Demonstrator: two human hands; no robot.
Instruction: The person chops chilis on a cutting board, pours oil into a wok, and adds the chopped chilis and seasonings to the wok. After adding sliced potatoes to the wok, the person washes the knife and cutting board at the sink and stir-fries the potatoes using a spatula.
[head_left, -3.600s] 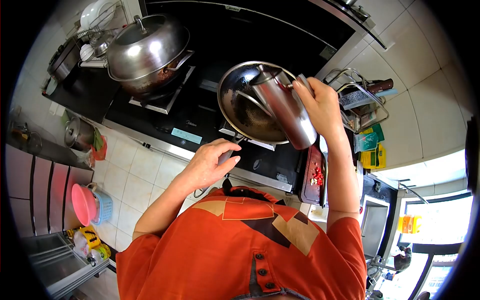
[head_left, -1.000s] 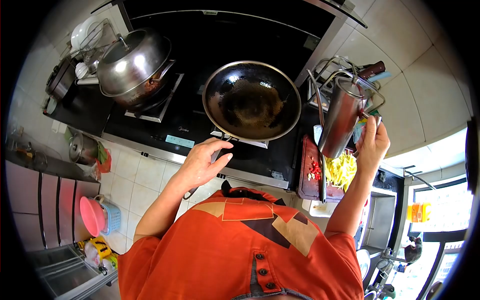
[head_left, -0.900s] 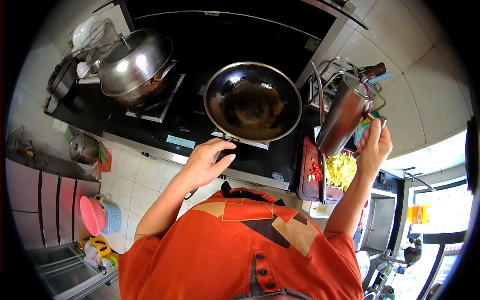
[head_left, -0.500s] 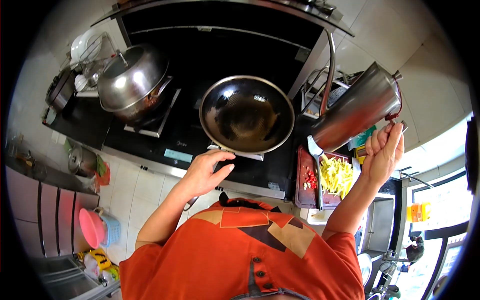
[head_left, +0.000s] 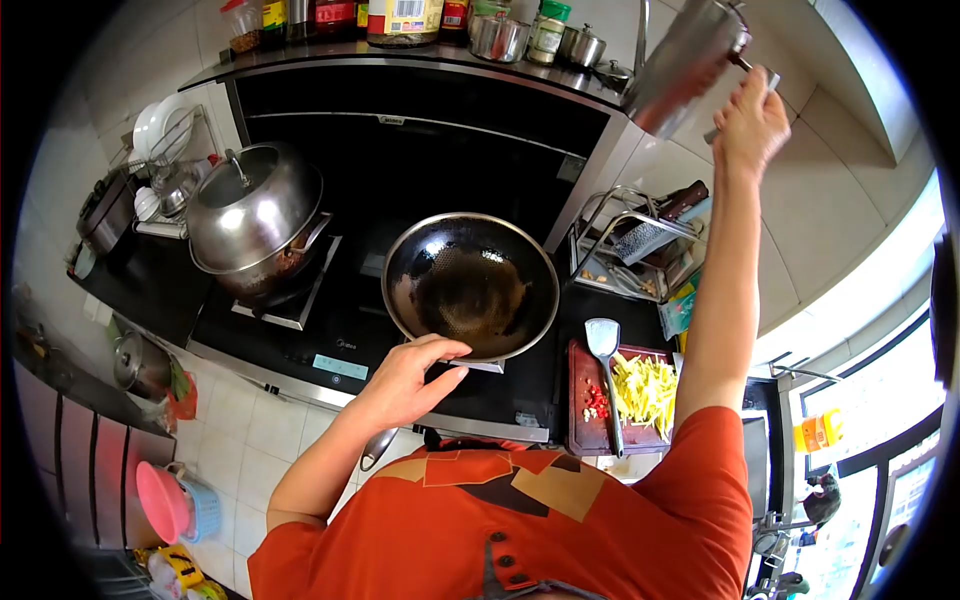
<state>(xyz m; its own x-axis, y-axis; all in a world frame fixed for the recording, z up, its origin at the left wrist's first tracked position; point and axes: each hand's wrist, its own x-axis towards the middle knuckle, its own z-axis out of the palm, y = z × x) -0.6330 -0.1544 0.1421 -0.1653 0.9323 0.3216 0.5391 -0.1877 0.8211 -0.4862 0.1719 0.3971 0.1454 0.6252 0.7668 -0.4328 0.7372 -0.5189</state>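
High at the upper right, my right hand (head_left: 752,125) is closed around the handle of a tall stainless-steel oil pot (head_left: 685,70) with a long thin spout. The pot is tilted and partly out of view. My left hand (head_left: 412,378) is beside the near rim of a dark wok (head_left: 470,285), thumb and fingers apart. The wok stands on the stove, its inside shiny with a thin oily film. Below my left hand shows the end of the wok's handle (head_left: 378,450); whether the hand touches it I cannot tell.
Right of the wok, a brown chopping board (head_left: 590,435) bears pale yellow strips (head_left: 645,390), chopped red bits and a spatula (head_left: 604,345). Behind it stands a wire rack (head_left: 640,245). A lidded steel pot (head_left: 255,215) occupies the left burner. Jars (head_left: 405,20) line the shelf above.
My right hand has lifted the oil pot from beside the rack, up and away. The view has tilted up, showing the shelf jars. My left hand stays near the wok's rim.
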